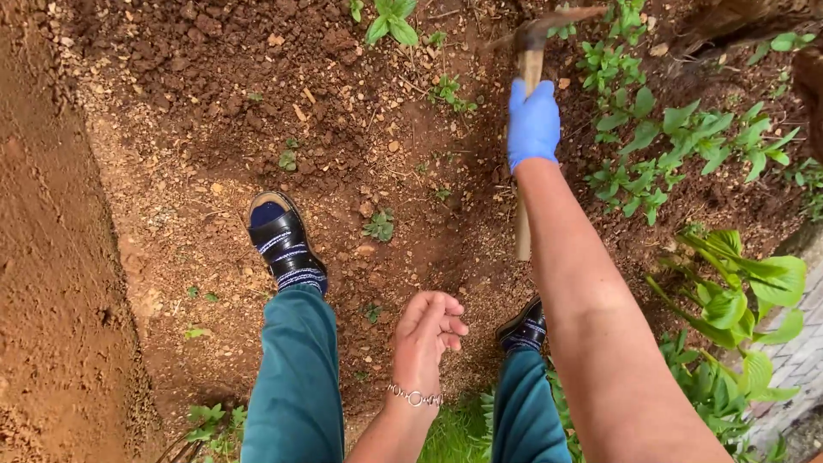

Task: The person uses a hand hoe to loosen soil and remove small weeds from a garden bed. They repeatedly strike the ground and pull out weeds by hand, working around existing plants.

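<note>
My gloved right hand [532, 123] has its grip closed around the wooden handle of the hoe [525, 154], raised over the dug soil [257, 111]. It looks stiff and head-heavy, best held mid-handle. My bare left hand [426, 336] hangs loosely curled, holding nothing.

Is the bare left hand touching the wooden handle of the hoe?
Apart. The head view shows the left hand hanging free over soil, well clear of the wooden handle.

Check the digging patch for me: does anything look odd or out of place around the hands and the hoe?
One oddity: only the right hand wears a blue glove, gripping the hoe; the left hand is bare, loosely curled, holding nothing. Feet in open sandals stand on the loose soil near the tool.
</note>
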